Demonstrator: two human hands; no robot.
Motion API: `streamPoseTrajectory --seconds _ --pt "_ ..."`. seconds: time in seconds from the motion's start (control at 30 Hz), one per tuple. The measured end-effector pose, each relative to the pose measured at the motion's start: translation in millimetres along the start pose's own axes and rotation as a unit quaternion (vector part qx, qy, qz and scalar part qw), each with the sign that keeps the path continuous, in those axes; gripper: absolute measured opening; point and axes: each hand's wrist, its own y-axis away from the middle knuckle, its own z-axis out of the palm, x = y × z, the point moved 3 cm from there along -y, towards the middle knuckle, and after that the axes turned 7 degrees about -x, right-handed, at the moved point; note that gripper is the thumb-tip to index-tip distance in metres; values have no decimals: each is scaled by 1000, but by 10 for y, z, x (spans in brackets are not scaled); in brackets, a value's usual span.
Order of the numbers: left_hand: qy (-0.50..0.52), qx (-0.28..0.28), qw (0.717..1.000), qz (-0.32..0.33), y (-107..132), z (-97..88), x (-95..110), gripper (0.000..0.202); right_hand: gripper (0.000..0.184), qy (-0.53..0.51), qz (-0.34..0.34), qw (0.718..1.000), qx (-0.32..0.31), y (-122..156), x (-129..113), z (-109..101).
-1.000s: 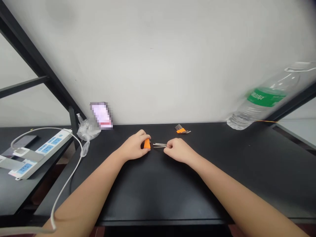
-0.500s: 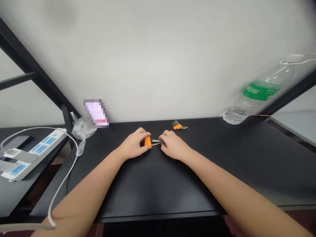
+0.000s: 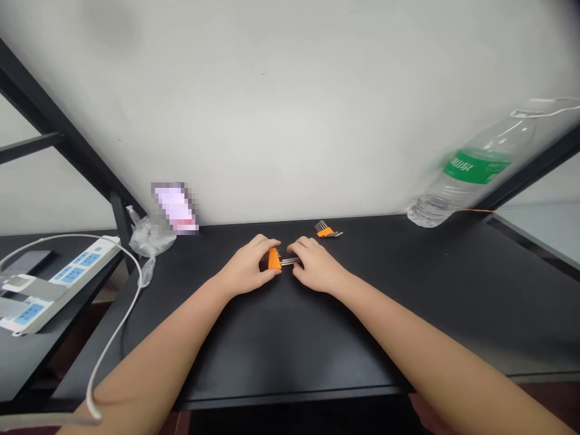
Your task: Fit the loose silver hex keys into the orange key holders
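At the middle of the black table (image 3: pixel 290 338), my left hand (image 3: pixel 247 266) is closed around an orange hex key holder (image 3: pixel 274 258), thumb at its near end and fingers at its far end. Thin metal hex keys (image 3: pixel 290 261) stick out of the holder to the right. My right hand (image 3: pixel 317 264) is closed on the other ends of these keys; its fingertips partly hide them. Behind my right hand, close to the wall, lies a second orange holder (image 3: pixel 325 232) with several dark hex keys fanned out in it.
To the left are a white power strip (image 3: pixel 67 278) with a pale cable (image 3: pixel 129 314), a crumpled plastic bag (image 3: pixel 151 238) and a blurred-out phone (image 3: pixel 176 208). A large clear bottle (image 3: pixel 475 166) with a green label leans at the right. A pale wall (image 3: pixel 290 133) rises behind.
The hex keys between my hands, spread at an angle before, now lie closer together and nearly parallel. My left hand and the orange holder have shifted slightly right.
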Motion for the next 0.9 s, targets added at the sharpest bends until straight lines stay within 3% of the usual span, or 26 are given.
streamPoseTrajectory --seconds 0.13,0.3,0.53,0.73,0.9 --pt "42 7 999 -4 1 0 66 40 29 -177 -57 983 -14 0 -134 -77" --pt "77 -22 997 -1 8 23 151 36 16 -415 30 901 -118 -15 -93 -13" --pt "60 -40 997 39 -2 11 222 35 36 -472 60 866 -153 -4 -18 2" --pt "-5 -51 995 81 -20 -41 197 31 36 -578 69 792 -184 26 -55 8" --pt "-51 -59 996 50 2 -81 68 39 36 -602 116 777 -141 66 -33 -60"
